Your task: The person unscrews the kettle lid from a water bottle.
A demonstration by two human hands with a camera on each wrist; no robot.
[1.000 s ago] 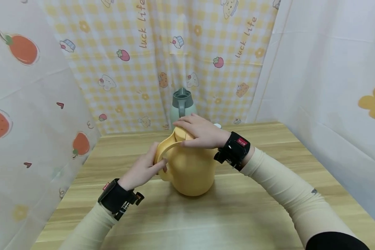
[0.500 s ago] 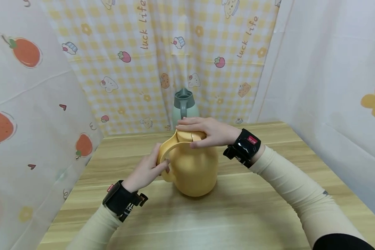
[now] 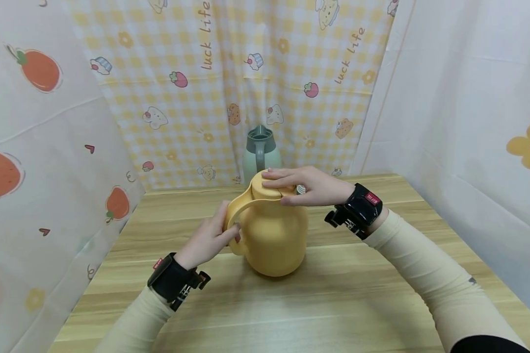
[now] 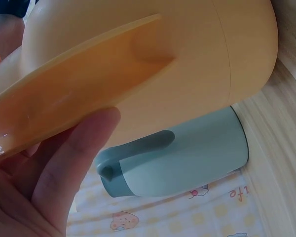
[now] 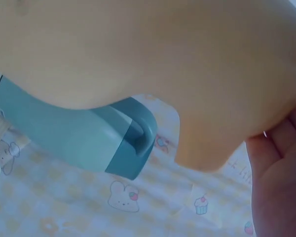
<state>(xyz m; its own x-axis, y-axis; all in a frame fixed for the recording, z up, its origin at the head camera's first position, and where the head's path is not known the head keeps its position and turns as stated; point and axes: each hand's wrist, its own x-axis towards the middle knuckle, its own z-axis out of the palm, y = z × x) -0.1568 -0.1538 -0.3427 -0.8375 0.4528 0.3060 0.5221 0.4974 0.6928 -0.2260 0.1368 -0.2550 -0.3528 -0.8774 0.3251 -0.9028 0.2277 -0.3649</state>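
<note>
Nearest the viewer, two forearms in cream sleeves reach in over the wooden table [image 3: 335,304], each with a black strap at the wrist. The left hand [image 3: 207,238] comes in from the near left and curls round the handle [image 3: 240,208] of the yellow jug [image 3: 274,240] — the thumb lies along the handle's outer face in the left wrist view, with the other fingers tucked behind it. The jug stands upright near the middle of the table, its handle turned to the left, so the body sits just right of that grip. On top, the right hand [image 3: 306,184] rests over the lid [image 3: 265,184], fingers laid across it and bent down at its edge, gripping the lid from above — the jug hangs directly below this hand. Farther back, just behind the jug, a pale green jug [image 3: 259,154] with a grey-green top stands against the yellow checked curtain [image 3: 247,73].
</note>
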